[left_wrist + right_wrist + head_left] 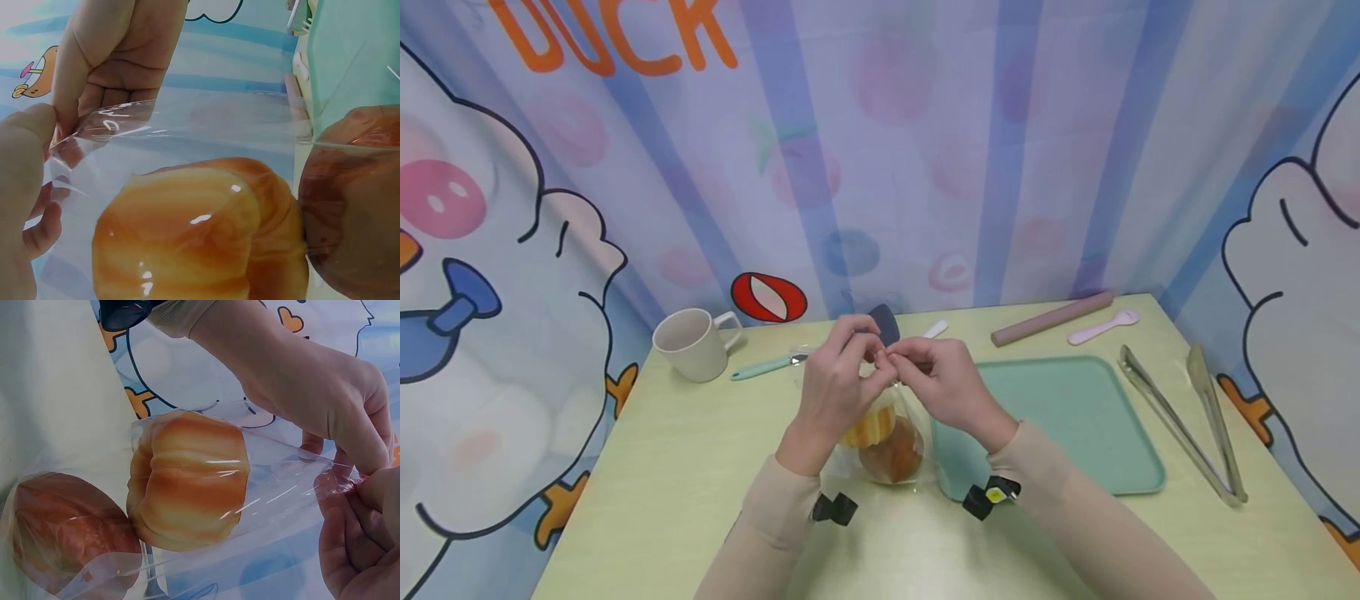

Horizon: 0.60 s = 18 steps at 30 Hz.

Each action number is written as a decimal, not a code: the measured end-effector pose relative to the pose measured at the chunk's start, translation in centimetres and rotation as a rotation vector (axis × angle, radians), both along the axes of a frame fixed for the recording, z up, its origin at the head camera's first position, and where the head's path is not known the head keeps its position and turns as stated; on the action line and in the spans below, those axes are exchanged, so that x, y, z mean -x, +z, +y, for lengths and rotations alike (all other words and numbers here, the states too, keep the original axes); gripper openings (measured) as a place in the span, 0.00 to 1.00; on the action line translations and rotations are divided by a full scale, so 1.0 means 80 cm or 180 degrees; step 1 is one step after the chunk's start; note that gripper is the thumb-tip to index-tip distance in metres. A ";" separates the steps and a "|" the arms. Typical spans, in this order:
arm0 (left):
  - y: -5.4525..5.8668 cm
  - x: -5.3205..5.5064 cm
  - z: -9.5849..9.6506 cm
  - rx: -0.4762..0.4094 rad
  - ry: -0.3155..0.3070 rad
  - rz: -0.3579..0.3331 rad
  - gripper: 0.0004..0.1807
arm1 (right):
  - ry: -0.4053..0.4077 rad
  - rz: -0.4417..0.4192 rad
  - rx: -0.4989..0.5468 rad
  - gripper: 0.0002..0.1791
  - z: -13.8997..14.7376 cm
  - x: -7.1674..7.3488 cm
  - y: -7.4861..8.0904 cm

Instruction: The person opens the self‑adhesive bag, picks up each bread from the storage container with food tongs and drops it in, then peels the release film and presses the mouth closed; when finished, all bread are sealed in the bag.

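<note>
Pinching a clear bag [281, 467] by its neck, the left hand [842, 375] and right hand [951, 387] are meeting above the desk [625, 500]; only the right wrist view is showing the ridged bread [194, 484] whole.

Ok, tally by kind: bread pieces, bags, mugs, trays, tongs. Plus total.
Bread pieces: 2
Clear bag: 1
Mug: 1
Tray: 1
Tongs: 1 pair
Total: 6, counting the tongs as one
</note>
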<state>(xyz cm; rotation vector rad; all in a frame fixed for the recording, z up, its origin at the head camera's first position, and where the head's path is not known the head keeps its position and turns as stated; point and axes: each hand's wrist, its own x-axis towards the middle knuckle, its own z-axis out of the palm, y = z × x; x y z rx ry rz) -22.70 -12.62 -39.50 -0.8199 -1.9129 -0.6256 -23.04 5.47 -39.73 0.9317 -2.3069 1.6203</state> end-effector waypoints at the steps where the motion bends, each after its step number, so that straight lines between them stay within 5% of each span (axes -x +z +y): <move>1: 0.000 0.001 0.000 -0.0012 0.0024 0.0018 0.04 | -0.0014 -0.0021 0.0014 0.10 -0.001 0.000 0.000; 6: -0.004 0.004 -0.001 -0.0165 0.0146 0.0000 0.05 | -0.0068 -0.0087 0.0112 0.11 -0.005 0.000 -0.001; 10: -0.004 0.004 -0.009 -0.0748 0.0084 -0.0268 0.04 | -0.0147 -0.0168 0.0213 0.11 -0.002 0.004 -0.005; 15: 0.004 -0.001 -0.025 -0.1668 -0.0465 -0.0979 0.04 | -0.0213 -0.0400 0.0431 0.09 0.005 0.011 -0.010; 18: 0.004 -0.005 -0.032 -0.1800 -0.0796 -0.1311 0.04 | -0.0157 -0.0502 0.0463 0.09 0.005 0.012 -0.009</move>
